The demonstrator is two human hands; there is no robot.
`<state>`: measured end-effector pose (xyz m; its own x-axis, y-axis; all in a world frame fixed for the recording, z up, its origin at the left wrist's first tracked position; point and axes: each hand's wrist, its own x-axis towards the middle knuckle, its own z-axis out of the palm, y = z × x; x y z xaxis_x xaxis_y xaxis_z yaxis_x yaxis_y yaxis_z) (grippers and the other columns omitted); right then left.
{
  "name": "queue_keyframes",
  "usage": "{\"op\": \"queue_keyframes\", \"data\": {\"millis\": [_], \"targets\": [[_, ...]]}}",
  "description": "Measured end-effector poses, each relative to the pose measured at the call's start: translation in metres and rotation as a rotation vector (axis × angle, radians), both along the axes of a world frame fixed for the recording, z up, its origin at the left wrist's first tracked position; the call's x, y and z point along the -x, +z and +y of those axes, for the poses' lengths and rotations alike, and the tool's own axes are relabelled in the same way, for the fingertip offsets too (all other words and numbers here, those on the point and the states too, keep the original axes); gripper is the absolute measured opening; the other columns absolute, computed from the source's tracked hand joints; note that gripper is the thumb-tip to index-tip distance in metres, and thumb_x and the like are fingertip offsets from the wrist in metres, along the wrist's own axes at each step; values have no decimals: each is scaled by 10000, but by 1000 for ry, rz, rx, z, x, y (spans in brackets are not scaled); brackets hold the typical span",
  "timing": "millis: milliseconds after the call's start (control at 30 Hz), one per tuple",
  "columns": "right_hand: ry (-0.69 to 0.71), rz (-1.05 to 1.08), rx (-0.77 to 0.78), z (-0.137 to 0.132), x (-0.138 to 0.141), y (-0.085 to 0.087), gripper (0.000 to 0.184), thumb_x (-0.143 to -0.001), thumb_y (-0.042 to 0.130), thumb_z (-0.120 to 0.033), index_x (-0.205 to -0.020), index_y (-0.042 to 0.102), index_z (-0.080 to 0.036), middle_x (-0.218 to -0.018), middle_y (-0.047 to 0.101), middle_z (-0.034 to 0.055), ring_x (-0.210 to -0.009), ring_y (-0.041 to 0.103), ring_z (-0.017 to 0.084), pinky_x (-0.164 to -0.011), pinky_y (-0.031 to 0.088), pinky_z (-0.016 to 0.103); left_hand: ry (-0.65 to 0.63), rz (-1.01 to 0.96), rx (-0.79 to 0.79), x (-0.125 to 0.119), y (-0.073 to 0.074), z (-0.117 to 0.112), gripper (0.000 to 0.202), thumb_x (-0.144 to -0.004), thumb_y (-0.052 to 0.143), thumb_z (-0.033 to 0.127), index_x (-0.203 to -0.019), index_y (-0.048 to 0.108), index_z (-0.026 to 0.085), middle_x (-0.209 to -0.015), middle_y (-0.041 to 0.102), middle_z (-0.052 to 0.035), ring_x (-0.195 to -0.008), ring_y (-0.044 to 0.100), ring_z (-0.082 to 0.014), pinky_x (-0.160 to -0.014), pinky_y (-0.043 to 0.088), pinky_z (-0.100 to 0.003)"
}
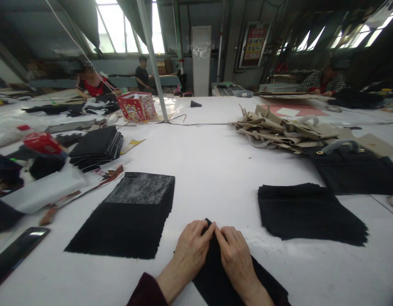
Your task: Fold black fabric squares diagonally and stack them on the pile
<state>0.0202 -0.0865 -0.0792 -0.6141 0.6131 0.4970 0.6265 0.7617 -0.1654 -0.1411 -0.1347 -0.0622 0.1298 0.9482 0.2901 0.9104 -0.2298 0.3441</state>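
Note:
A black fabric piece [215, 280] lies on the white table [215, 161] right in front of me. My left hand [191, 250] and my right hand [236, 255] both rest on its far corner, fingers curled and pinching the cloth side by side. To the left sits a thick stack of black fabric rectangles [132, 216], its top half greyish. Another stack of black fabric pieces [307, 212] lies to the right.
A heap of beige bag parts [279, 127] and a black bag [355, 170] lie at the right. Folded black stacks [97, 146], a red box [136, 106], a phone [16, 253] and a slanting pole [151, 59] stand left. People sit at the far edges.

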Motion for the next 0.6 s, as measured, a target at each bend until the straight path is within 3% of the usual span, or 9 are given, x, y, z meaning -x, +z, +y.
{"op": "queue_keyframes", "data": {"millis": [600], "targets": [[12,-18,12,0,1,0,324,-947,358,-69,-1185,569,-128,-890,558,84,-806,502,212,-724,418,363,65,17,24,-2,0,-1,387,-949,437,159,-1329,501,192,-1143,571,-105,-1021,541,-244,-894,498,-420]]}}
